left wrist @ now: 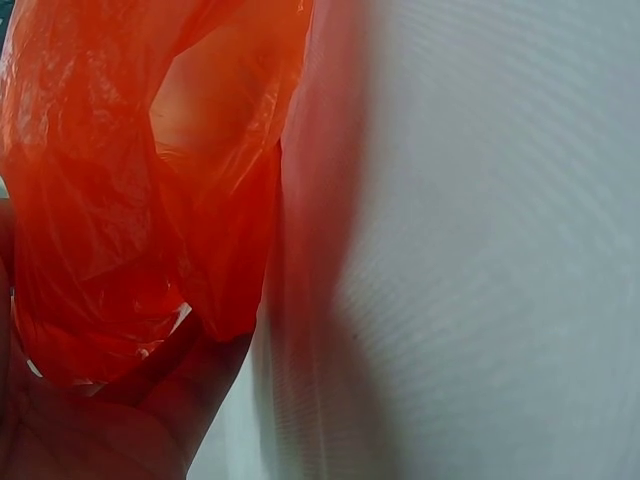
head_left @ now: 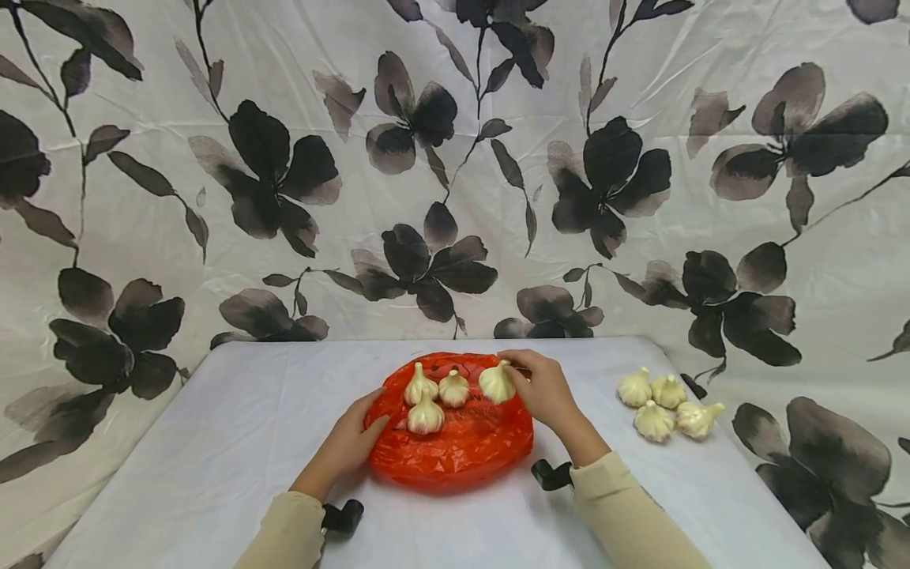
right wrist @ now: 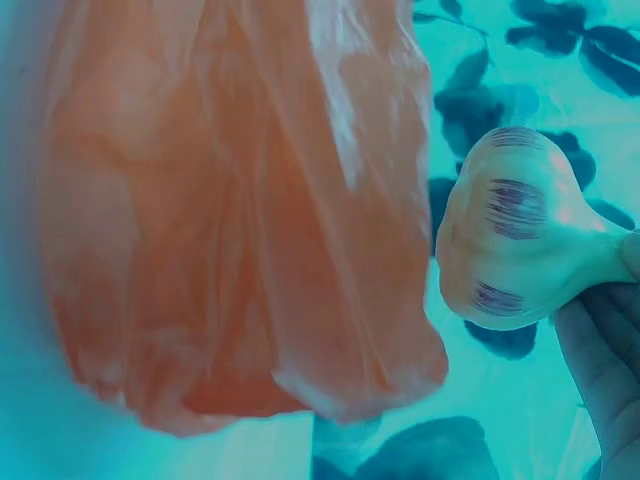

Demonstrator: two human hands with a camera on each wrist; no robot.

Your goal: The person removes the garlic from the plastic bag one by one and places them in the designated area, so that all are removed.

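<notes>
A round, crinkled red plastic bag [head_left: 455, 454] sits at the middle of the table, and several garlic bulbs [head_left: 425, 415] rest on it toward the left and centre. My left hand [head_left: 353, 438] holds the bag's left side, thumb over its upper edge. In the left wrist view the fingers pass behind the red plastic [left wrist: 90, 180]. My right hand [head_left: 547, 391] pinches a garlic bulb [head_left: 496, 383] by its stem, above the bag's right part. The right wrist view shows this bulb [right wrist: 515, 235], purple-streaked, apart from the plastic, its stem between thumb and fingers.
Several more garlic bulbs [head_left: 654, 421] lie grouped at the right of the white-covered table [head_left: 213, 474]. A floral cloth [head_left: 441, 158] hangs behind the table and shows at both sides. Dark wrist cameras [head_left: 343, 518] sit on both wrists.
</notes>
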